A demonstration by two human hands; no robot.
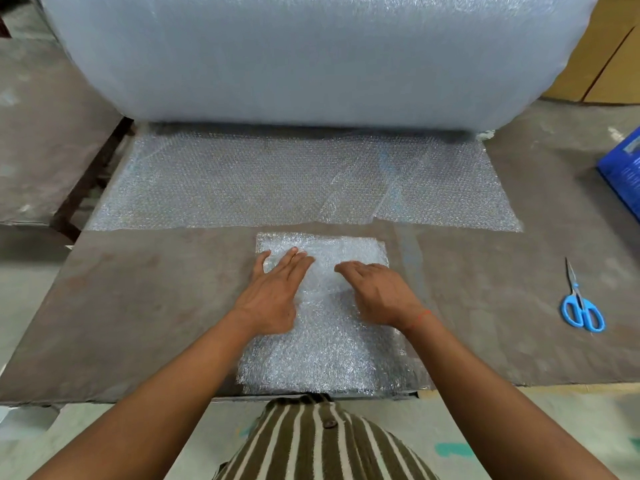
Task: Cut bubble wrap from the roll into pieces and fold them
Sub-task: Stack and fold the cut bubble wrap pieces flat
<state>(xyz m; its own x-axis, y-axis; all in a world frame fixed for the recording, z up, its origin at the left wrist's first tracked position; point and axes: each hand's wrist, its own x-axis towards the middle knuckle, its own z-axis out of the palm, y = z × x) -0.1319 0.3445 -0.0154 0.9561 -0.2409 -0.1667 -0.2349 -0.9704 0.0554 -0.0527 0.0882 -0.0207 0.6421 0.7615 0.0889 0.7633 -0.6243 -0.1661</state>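
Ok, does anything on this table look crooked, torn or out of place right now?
Nothing serious. The folded piece lies flat under the left hand and right hand. The free edge of the sheet from the roll is slightly uneven, with a small step towards the right. The scissors lie apart.

- You have one view only, worn on your head, wide-angle, looking forward and down over the table point(138, 306).
- It sits close above your fingers point(294, 258), with the bubble wrap roll point(311, 57) filling the far edge beyond them.
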